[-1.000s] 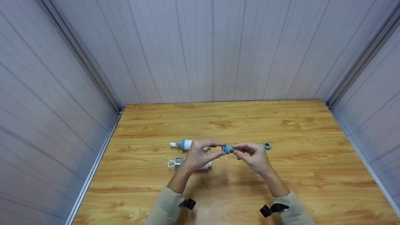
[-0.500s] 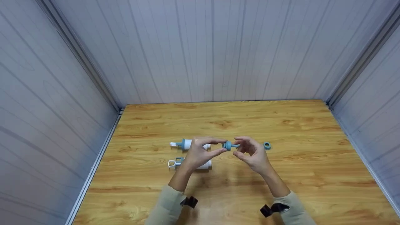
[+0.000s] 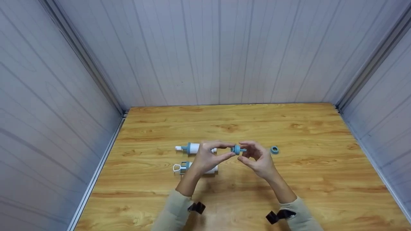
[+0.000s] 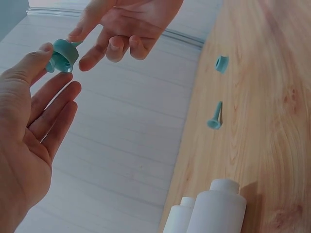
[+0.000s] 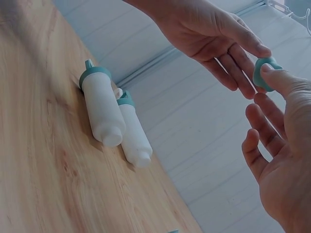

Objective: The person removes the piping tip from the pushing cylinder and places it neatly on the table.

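My left hand (image 3: pixel 207 157) pinches a small hollow teal cap (image 4: pixel 65 54) between thumb and fingers, raised over the table, its cupped side facing the left wrist camera. From the right, my right hand (image 3: pixel 258 160) faces it with thumb and index finger spread, their tips close to the cap's edge. In the head view a thin teal stem (image 3: pixel 243 150) shows between those two fingers. On the table in the left wrist view lies a teal funnel-shaped piece (image 4: pixel 214 120), with a teal ring (image 4: pixel 221 64) beyond it.
Two white bottles with teal collars lie side by side: one bottle (image 3: pixel 194 148) has a white tip, the other bottle (image 3: pixel 210 170) a white loop handle. My left forearm passes over them. Pale panel walls (image 3: pixel 218 57) enclose the wooden table (image 3: pixel 305 179).
A second ago my right fingertips pinched at the stem beside the cap; now they stand spread apart. My left hand has shifted slightly up and right with the cap.
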Motion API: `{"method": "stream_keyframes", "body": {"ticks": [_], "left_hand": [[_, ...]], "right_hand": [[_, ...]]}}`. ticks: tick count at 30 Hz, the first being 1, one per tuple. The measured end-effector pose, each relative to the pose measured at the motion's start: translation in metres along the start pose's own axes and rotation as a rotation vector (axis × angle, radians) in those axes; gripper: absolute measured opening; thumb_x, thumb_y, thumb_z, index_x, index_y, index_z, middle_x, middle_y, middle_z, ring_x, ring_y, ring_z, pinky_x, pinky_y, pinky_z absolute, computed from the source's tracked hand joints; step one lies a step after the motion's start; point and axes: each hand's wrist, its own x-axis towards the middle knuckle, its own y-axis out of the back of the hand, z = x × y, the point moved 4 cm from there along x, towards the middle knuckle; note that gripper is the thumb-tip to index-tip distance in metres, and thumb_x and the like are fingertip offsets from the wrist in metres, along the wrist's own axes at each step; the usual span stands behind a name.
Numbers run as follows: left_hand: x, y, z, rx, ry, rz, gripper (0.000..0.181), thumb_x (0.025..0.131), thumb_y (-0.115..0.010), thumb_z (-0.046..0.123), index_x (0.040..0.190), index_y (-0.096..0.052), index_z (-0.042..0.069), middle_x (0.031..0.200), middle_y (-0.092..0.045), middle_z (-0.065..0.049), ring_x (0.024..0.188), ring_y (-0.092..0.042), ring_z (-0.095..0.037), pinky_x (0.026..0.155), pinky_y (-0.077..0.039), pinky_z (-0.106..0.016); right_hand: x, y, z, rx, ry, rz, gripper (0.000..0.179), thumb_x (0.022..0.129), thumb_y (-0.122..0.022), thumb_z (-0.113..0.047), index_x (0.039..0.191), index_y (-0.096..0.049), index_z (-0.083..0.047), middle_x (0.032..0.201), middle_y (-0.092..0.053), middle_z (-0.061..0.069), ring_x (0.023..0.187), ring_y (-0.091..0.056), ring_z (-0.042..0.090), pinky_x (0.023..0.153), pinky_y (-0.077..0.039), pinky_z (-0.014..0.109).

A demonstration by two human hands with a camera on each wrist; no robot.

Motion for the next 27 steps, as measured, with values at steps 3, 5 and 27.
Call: {"method": "stream_keyframes", "body": {"ticks": [3, 5, 27], "left_hand": [[-0.0005, -0.0007, -0.0012, -0.005, -0.001, 0.000, 0.024, 0.098, -0.088, 0.009, 0.120, -0.086, 0.001, 0.116, -0.088, -0.015, 0.109, -0.086, -0.031, 0.097, -0.069, -0.035], [-0.0011, -0.0010, -0.0022, -0.010, 0.000, -0.003, 0.024, 0.098, -0.088, 0.009, 0.120, -0.086, 0.001, 0.117, -0.088, -0.015, 0.109, -0.086, -0.031, 0.097, -0.069, -0.035], [-0.0034, -0.0012, -0.0037, -0.001, 0.015, -0.004, 0.024, 0.098, -0.087, 0.009, 0.121, -0.086, 0.003, 0.118, -0.088, -0.015, 0.110, -0.086, -0.033, 0.096, -0.069, -0.040]], "right_hand": [[0.0002, -0.0014, -0.0005, 0.004, 0.007, 0.002, 0.046, 0.088, -0.072, 0.027, 0.132, -0.062, 0.020, 0.119, -0.081, -0.013, 0.094, -0.075, 0.002, 0.081, -0.062, 0.017], [0.0006, -0.0023, -0.0006, 0.009, 0.016, 0.001, 0.044, 0.088, -0.072, 0.028, 0.130, -0.063, 0.021, 0.119, -0.080, -0.014, 0.096, -0.074, 0.001, 0.081, -0.061, 0.016], [0.0003, 0.0025, 0.0002, -0.012, 0.033, -0.001, 0.039, 0.090, -0.069, 0.028, 0.128, -0.065, 0.020, 0.116, -0.079, -0.014, 0.095, -0.074, 0.001, 0.076, -0.060, 0.016]]}}
